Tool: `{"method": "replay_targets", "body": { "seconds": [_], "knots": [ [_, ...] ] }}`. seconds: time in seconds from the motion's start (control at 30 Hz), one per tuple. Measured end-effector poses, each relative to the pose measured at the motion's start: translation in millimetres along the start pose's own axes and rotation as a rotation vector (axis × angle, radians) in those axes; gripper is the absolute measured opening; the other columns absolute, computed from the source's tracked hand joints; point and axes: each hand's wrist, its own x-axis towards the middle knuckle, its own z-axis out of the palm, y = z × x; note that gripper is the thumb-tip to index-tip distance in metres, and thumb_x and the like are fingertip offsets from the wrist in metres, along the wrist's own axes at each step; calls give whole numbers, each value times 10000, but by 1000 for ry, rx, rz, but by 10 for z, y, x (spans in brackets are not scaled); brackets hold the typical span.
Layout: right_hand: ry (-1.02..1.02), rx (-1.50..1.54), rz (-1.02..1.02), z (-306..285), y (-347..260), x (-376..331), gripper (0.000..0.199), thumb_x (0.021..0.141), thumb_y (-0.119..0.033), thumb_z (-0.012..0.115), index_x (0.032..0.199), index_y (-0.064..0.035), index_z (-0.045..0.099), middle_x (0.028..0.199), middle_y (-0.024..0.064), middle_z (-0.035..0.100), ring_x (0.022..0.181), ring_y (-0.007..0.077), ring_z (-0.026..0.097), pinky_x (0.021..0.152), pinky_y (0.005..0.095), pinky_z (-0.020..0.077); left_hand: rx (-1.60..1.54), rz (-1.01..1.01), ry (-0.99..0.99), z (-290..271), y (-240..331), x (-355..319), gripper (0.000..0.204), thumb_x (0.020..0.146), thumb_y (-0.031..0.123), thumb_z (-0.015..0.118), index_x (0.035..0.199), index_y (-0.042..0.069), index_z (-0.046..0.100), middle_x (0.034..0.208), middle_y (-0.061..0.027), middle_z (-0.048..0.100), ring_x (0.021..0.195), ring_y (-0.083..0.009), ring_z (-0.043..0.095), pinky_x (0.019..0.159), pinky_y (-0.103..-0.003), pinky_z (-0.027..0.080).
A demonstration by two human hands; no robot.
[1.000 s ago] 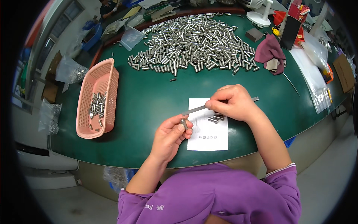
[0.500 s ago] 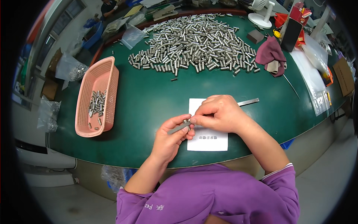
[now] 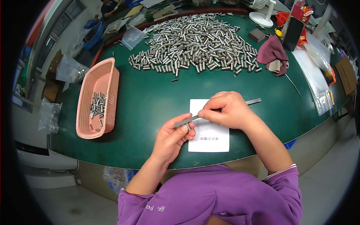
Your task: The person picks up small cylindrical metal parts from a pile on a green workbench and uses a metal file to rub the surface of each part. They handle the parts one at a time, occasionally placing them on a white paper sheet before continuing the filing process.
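My right hand (image 3: 225, 110) grips a long flat metal strip (image 3: 253, 101) that runs from right of the hand to my left fingertips. My left hand (image 3: 172, 137) pinches a small metal cylinder (image 3: 187, 126) against the strip's left end. Both hands hover over a white paper sheet (image 3: 210, 133) lying on the green table (image 3: 150, 101). Whether more cylinders lie under my right hand is hidden.
A big heap of metal cylinders (image 3: 195, 41) covers the far table. A pink basket (image 3: 98, 98) at the left holds several cylinders. A maroon cloth (image 3: 272, 52), a dark phone-like slab (image 3: 292, 28), a white fan (image 3: 260, 15) and plastic bags (image 3: 315, 75) are at the right.
My right hand has drawn the strip leftward until its end meets my left fingertips. My left hand stayed close to the paper's left edge, holding the cylinder.
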Motion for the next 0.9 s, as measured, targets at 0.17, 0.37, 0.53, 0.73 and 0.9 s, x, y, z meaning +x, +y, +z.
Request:
{"method": "replay_targets", "body": {
  "seconds": [0.17, 0.37, 0.53, 0.73, 0.9],
  "knots": [
    [15, -22, -74, 32, -22, 44, 202, 811, -305, 735, 749, -114, 755, 720, 45, 698, 666, 236, 666, 585, 368, 507, 2, 4, -32, 4, -14, 5, 347, 982, 49, 565, 1326, 1, 551, 1066, -100, 665, 915, -163, 648, 793, -277, 538],
    [31, 13, -117, 95, -16, 31, 114, 797, -194, 758, 777, -82, 753, 676, 65, 674, 648, 223, 638, 622, 342, 494, 0, -4, -34, 24, 10, 1, 351, 986, 43, 550, 1335, 7, 549, 1064, -97, 652, 906, -162, 637, 788, -276, 530],
    [-7, -38, 83, -237, 96, 1, 215, 808, -305, 731, 767, -96, 756, 713, 53, 693, 663, 222, 662, 595, 346, 505, -54, 33, -60, -53, 17, -3, 372, 990, 44, 540, 1361, 38, 519, 1075, -105, 648, 906, -161, 631, 777, -274, 528],
    [6, 18, 141, -260, 62, 7, 219, 812, -314, 754, 781, -98, 764, 718, 44, 701, 661, 205, 667, 600, 328, 508, -94, 74, -44, -5, 6, 25, 289, 989, 52, 547, 1277, 73, 534, 1078, -121, 639, 887, -155, 616, 755, -254, 531],
    [1, 24, 91, -168, 41, 13, 204, 805, -309, 758, 768, -109, 760, 723, 41, 702, 671, 211, 666, 595, 344, 507, -48, 55, 60, 45, 13, 5, 274, 964, 41, 587, 1234, 74, 556, 1065, -127, 632, 827, -154, 607, 707, -239, 522]
  ]
}}
